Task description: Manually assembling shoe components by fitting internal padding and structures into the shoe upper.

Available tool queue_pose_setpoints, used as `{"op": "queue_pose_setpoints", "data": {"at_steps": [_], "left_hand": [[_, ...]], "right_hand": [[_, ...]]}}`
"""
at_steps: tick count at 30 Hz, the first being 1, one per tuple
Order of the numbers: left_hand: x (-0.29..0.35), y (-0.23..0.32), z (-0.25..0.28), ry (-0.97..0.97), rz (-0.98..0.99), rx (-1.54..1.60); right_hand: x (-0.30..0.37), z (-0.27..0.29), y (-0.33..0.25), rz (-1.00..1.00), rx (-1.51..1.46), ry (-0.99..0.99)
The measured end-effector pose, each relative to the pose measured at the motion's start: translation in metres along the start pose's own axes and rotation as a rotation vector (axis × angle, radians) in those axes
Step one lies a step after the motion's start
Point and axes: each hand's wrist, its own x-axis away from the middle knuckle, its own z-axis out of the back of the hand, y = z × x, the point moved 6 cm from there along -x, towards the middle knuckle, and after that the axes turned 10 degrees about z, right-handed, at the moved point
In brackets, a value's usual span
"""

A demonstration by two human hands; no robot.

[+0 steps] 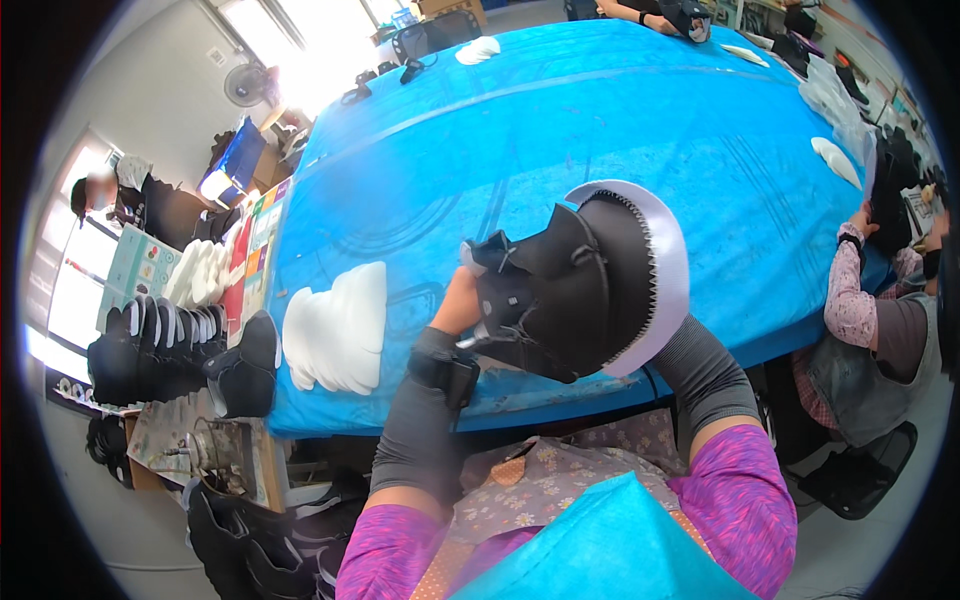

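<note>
A black shoe upper (555, 290) is held up over the front of the blue-covered table (450, 170). A white curved piece (672, 270) runs round its right side, joined by a row of zigzag stitches. My left hand (460, 302) is closed on the left end of the upper, by its folds and eyelets. From the lower right my right forearm (705, 370), in a grey sleeve, reaches up behind the shoe. The shoe hides my right hand, so its fingers do not show. Left of my left forearm lies a fanned stack of white flat pads (335, 330).
Black shoes (160, 345) stand in a row at the left, with one black shoe (245, 365) by the table edge. More white pads (478, 50) lie at the far side. At the right a co-worker's arm (850, 270) reaches toward black items; another person's arm (640, 15) shows at the back.
</note>
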Motion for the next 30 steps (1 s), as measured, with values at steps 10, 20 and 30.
{"op": "queue_pose_setpoints", "data": {"at_steps": [10,20,30], "left_hand": [[-0.004,-0.034,0.011,-0.002,0.361,0.957],[0.001,-0.017,-0.013,-0.231,0.131,0.870],[0.000,-0.025,0.000,-0.140,0.223,1.135]], "right_hand": [[-0.002,0.019,-0.014,0.059,-0.003,0.141],[-0.009,0.028,-0.012,0.121,0.003,0.278],[0.002,0.028,-0.002,0.034,0.079,0.213]]}}
